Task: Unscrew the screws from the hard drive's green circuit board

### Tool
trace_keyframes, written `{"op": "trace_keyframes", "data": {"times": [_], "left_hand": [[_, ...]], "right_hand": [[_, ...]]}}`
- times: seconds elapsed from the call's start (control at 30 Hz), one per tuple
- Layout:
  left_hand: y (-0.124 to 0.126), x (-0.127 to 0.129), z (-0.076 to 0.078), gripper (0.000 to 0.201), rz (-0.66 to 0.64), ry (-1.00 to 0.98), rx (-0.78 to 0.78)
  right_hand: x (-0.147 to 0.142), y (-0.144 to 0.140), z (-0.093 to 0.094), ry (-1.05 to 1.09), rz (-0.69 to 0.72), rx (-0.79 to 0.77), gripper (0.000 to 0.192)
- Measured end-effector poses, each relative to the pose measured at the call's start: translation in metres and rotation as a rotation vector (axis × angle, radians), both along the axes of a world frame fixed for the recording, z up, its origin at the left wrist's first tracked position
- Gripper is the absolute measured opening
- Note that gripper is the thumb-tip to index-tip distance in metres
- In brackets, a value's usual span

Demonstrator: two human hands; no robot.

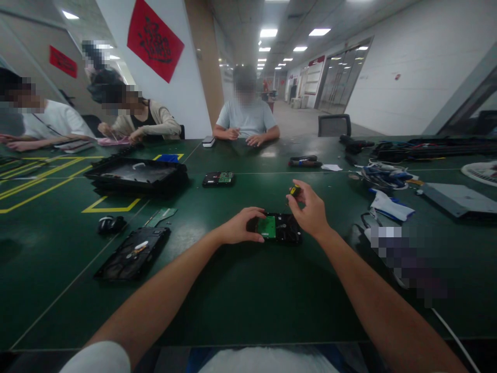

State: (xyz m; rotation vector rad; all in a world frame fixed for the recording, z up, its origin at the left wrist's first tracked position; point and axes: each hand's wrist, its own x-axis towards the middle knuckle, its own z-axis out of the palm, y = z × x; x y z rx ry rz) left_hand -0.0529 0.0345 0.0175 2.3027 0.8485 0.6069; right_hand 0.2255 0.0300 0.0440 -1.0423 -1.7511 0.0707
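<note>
A black hard drive [289, 228] with a green circuit board [266, 226] lies flat on the green table in front of me. My left hand [243, 226] grips its left end, thumb at the near edge and fingers at the far edge. Just above the drive's right end, my right hand [308, 207] pinches a small yellow-and-black tool [295, 190] between thumb and fingers. The tool's exact kind is too small to make out, and it is raised clear of the drive.
Another drive [218, 179] lies farther back. To the left are a black plastic housing [134, 254], a black mouse-like object [111, 224] and stacked black trays [135, 173]. Cables [386, 175] and a grey metal box [462, 199] lie right. A person [246, 116] sits opposite.
</note>
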Motion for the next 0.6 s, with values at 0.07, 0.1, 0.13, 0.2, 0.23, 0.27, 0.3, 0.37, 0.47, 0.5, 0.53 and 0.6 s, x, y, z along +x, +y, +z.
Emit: {"op": "trace_keyframes", "data": {"times": [0.07, 0.1, 0.13, 0.2, 0.23, 0.27, 0.3, 0.37, 0.47, 0.5, 0.53, 0.6], "left_hand": [[0.0016, 0.0003, 0.0, 0.081, 0.008, 0.025, -0.032], [0.0027, 0.0004, -0.0002, 0.086, 0.01, 0.042, -0.043], [0.0037, 0.0006, -0.0005, 0.088, 0.009, 0.06, -0.051], [0.0053, 0.0011, -0.0011, 0.088, 0.001, 0.086, -0.059], [0.0057, 0.0014, -0.0012, 0.088, -0.004, 0.091, -0.06], [0.0059, 0.0017, -0.0012, 0.087, -0.008, 0.091, -0.059], [0.0058, 0.002, -0.0011, 0.087, -0.011, 0.088, -0.057], [0.0055, 0.0025, -0.0009, 0.086, -0.01, 0.08, -0.058], [0.005, 0.003, -0.0008, 0.086, 0.002, 0.084, -0.051], [0.0048, 0.0033, -0.001, 0.086, 0.007, 0.088, -0.04], [0.0043, 0.0037, -0.0013, 0.085, 0.011, 0.093, -0.026], [0.0024, 0.0052, -0.0024, 0.084, 0.018, 0.096, 0.009]], "right_hand": [[-0.0001, -0.0004, 0.0006, -0.004, -0.008, 0.007, 0.05], [-0.0001, -0.0006, 0.0008, -0.005, -0.01, 0.01, 0.05], [-0.0002, -0.0008, 0.0009, -0.005, -0.011, 0.011, 0.051], [-0.0002, -0.0012, 0.0011, -0.005, -0.012, 0.011, 0.052], [-0.0003, -0.0013, 0.0011, -0.005, -0.013, 0.012, 0.052], [-0.0004, -0.0014, 0.0011, -0.006, -0.013, 0.013, 0.052], [-0.0004, -0.0014, 0.001, -0.006, -0.014, 0.015, 0.052], [-0.0005, -0.0015, 0.0007, -0.012, -0.012, 0.013, 0.052], [-0.0006, -0.0015, -0.0003, -0.018, 0.01, -0.028, 0.056], [-0.0008, -0.0015, -0.0007, -0.016, 0.021, -0.047, 0.057], [-0.0012, -0.0015, -0.0009, -0.011, 0.031, -0.062, 0.058], [-0.0024, -0.0018, -0.001, 0.01, 0.043, -0.072, 0.059]]}}
